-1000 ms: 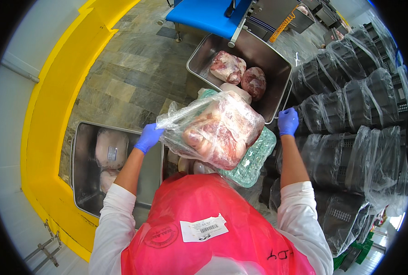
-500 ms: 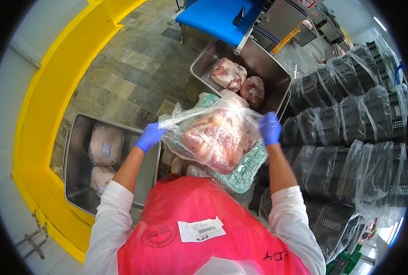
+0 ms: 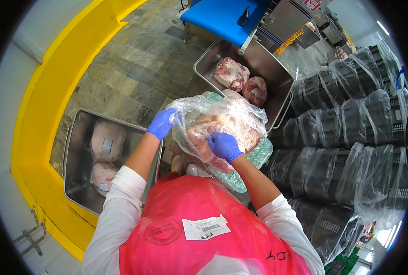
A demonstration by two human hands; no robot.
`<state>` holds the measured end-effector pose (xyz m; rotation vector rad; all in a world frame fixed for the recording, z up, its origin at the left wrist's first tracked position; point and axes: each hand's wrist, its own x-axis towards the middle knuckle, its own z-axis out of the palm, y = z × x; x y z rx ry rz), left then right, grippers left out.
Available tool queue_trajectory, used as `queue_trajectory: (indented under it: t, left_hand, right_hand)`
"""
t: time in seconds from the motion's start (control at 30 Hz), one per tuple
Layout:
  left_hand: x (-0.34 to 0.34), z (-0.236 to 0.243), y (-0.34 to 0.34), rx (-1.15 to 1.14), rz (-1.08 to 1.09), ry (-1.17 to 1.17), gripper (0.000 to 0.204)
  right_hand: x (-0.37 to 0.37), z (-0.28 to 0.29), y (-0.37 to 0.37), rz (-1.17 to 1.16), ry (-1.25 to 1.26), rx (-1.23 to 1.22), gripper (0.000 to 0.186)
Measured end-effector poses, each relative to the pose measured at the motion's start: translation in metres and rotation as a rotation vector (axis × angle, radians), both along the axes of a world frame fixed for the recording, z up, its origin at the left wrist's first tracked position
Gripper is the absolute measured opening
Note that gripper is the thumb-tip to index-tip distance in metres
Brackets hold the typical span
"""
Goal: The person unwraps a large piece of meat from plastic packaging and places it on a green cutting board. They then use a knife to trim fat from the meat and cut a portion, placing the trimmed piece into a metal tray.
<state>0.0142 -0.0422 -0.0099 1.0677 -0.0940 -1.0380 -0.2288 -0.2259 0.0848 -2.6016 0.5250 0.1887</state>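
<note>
bagged meat (image 3: 245, 126) over a green crate (image 3: 259, 157)
left hand (image 3: 161, 124) pinches the clear bag (image 3: 185, 106), seemingly to keep it taut; right hand (image 3: 225, 146) curled against the meat, grip unclear.

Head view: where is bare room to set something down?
Left bin: bare right of the pale packs, partly behind the left forearm. Far bin: bare right of the red cuts. Crowded: around the right hand and bagged meat.
</note>
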Motion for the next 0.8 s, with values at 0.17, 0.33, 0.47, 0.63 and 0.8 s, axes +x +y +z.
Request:
queue_trajectory:
  t: [0.17,0.33,0.47,0.63,0.8]
  left_hand:
    - [-0.007,0.018,-0.005,0.368,-0.199,-0.980,0.032]
    - [0.000,-0.056,0.019,0.277,-0.233,-0.417,0.030]
    - [-0.033,-0.034,-0.012,0.120,-0.214,0.010,0.071]
    - [-0.086,0.007,-0.085,0.190,-0.349,-1.086,0.100]
    - [-0.090,0.017,-0.106,0.400,-0.256,-1.040,0.077]
  right_hand:
    - [-0.048,0.037,0.017,-0.082,-0.049,0.114,0.028]
    - [-0.116,0.045,0.037,-0.195,-0.138,0.162,0.027]
    - [-0.148,0.037,0.041,-0.244,-0.139,0.264,0.025]
    - [-0.137,0.034,0.043,-0.123,-0.174,0.229,0.022]
    - [-0.134,0.027,0.042,-0.096,-0.165,0.277,0.018]
